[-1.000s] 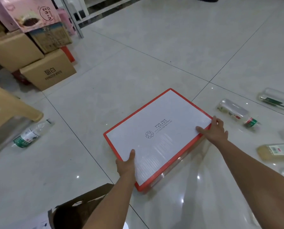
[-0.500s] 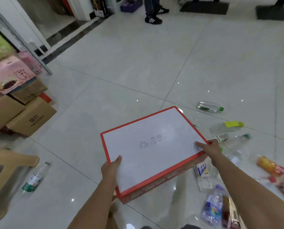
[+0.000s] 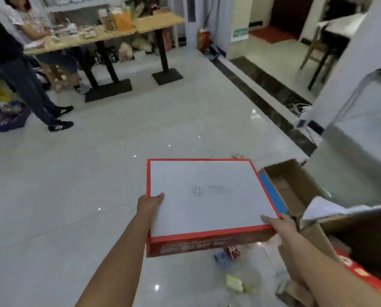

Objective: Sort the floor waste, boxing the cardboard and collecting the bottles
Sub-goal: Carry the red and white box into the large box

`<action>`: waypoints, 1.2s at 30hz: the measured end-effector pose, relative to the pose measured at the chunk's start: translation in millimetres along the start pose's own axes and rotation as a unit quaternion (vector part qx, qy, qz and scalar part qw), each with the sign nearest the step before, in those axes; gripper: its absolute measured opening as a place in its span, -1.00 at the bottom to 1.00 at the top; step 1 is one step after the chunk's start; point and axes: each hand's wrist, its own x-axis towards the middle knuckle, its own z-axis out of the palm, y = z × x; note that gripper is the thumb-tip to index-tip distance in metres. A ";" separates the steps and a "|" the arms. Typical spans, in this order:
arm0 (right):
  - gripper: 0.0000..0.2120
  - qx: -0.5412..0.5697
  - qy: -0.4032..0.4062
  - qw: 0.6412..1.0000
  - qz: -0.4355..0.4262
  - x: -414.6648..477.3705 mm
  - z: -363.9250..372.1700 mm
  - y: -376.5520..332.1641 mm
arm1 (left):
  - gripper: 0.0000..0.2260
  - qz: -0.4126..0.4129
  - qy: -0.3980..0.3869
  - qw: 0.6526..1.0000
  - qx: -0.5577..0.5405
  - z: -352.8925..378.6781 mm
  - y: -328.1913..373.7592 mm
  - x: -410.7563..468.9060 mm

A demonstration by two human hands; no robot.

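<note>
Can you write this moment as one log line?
held: flat red-rimmed white cardboard box | left grip: holds left edge | right grip: holds near-right corner | open brown cardboard carton: at right

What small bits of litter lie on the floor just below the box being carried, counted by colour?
Below the red-edged box:
Blue wrapper: 1
Red packet: 1
Yellow packet: 1
Total: 3

Bright, even indoor light; small ceiling-lamp glints on the glossy floor tiles; motion blur throughout; wide-angle bending at edges.
</note>
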 end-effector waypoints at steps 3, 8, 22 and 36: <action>-0.54 0.089 0.077 0.993 0.034 -25.4 -81.7 25.8 | -0.70 0.071 -0.090 0.990 0.081 74.7 36.6 -34.2; -0.33 0.216 0.178 0.956 0.087 -65.6 -201.6 100.4 | -0.70 0.139 -0.228 0.946 0.186 208.2 43.0 -105.1; -0.30 0.383 0.353 0.833 0.187 -123.6 -427.6 272.1 | -0.53 0.152 -0.444 0.803 0.367 493.8 -56.6 -282.0; -0.48 0.371 0.423 0.782 0.268 -52.3 -475.7 299.8 | -0.64 0.111 -0.482 0.715 0.495 650.6 -66.0 -268.2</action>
